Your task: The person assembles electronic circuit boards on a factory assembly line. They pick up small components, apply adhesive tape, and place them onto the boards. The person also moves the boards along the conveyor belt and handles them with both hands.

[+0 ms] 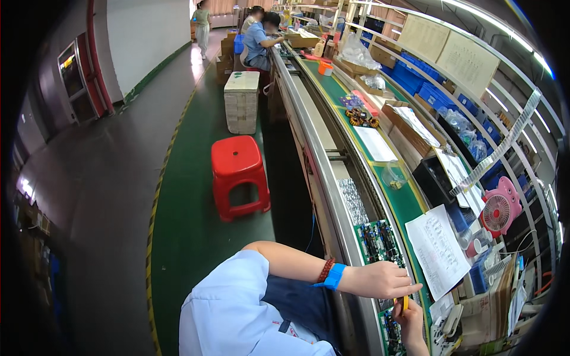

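Observation:
My left hand [385, 279] reaches across the bench, above a green circuit board [377, 237] crowded with components. Its index finger points to the right and the other fingers are curled; whatever they may hold is hidden. A blue strap [334, 276] and a dark red bead bracelet circle that wrist. Just below, my right hand [409, 326] is closed around a small yellow-handled tool [405, 304], its exact kind unclear. A second green circuit board [391, 333] lies beside the right hand, partly covered.
A printed sheet [437, 252] lies right of my hands, near a pink fan [500, 207]. The metal bench rail [323, 178] runs away from me. On the left stand a red stool [238, 172] and a white block [241, 101]. Farther along, a person in blue [259, 44] sits at the bench.

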Demonstrator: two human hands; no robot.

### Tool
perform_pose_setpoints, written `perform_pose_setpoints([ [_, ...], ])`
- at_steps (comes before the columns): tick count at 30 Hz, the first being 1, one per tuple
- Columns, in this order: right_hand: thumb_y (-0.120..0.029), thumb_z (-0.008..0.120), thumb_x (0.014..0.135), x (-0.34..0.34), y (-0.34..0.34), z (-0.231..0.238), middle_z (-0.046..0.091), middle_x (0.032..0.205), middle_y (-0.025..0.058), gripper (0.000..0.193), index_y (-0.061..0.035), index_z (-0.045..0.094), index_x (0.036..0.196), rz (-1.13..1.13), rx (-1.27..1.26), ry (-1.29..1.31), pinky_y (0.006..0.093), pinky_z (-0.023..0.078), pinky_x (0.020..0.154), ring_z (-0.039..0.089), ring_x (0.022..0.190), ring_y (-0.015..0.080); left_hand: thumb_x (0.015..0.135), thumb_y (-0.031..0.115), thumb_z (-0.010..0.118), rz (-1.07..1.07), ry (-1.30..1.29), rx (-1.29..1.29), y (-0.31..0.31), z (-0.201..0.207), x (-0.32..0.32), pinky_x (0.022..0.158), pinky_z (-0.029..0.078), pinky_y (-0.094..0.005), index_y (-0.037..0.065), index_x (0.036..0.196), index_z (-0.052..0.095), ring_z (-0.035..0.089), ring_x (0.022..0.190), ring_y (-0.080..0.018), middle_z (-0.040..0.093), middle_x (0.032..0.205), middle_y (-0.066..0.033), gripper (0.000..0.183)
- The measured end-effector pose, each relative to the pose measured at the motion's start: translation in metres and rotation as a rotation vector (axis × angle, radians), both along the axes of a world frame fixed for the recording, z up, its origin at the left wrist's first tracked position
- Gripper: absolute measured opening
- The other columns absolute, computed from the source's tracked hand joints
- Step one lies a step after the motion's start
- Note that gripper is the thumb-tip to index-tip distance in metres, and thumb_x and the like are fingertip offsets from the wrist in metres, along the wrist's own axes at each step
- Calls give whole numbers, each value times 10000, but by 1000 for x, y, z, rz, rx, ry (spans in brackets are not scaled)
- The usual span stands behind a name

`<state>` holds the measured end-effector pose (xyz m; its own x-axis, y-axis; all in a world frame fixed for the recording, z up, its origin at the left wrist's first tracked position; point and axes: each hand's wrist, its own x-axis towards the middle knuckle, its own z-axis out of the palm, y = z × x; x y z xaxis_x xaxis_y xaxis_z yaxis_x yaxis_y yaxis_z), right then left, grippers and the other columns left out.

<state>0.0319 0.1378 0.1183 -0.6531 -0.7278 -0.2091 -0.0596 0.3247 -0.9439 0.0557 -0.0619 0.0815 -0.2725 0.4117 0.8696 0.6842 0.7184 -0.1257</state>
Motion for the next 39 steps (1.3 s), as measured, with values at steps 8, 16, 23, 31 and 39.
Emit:
perform_pose_setpoints([
  [8,-287,406,786,0,8,-8,426,583,-9,295,-40,481,643,1,-31,90,249,274,507,381,552,87,750,124,564,-31,-70,-11,4,-1,-1,511,423,-225,1,1161,560,528,654,-105,491,749,5,428],
  [16,-196,365,778,1,28,-6,485,628,82,247,-5,478,671,-5,-16,160,318,373,584,467,612,179,674,98,579,-101,-197,-100,21,6,-12,512,427,-252,-12,1222,547,502,615,-115,522,785,-20,560],
  [23,-154,416,781,4,43,-7,484,672,50,190,-17,547,780,-17,-41,127,321,379,661,470,657,171,697,1,597,-232,-413,12,33,3,-25,579,464,-311,-14,1217,543,550,676,-218,588,869,-90,523],
  [31,-107,543,861,13,55,-9,562,837,92,201,-32,569,1045,-90,57,808,356,346,815,528,775,264,748,43,692,-399,-728,631,42,-7,-27,900,390,-363,57,1048,600,460,1061,-285,487,1127,-128,314],
  [39,-90,590,826,16,53,-13,497,743,88,169,-22,559,977,-131,166,917,362,339,709,494,695,259,690,110,774,-353,-712,560,50,-8,-24,829,384,-340,111,911,654,428,1039,-249,484,1076,-92,252],
])
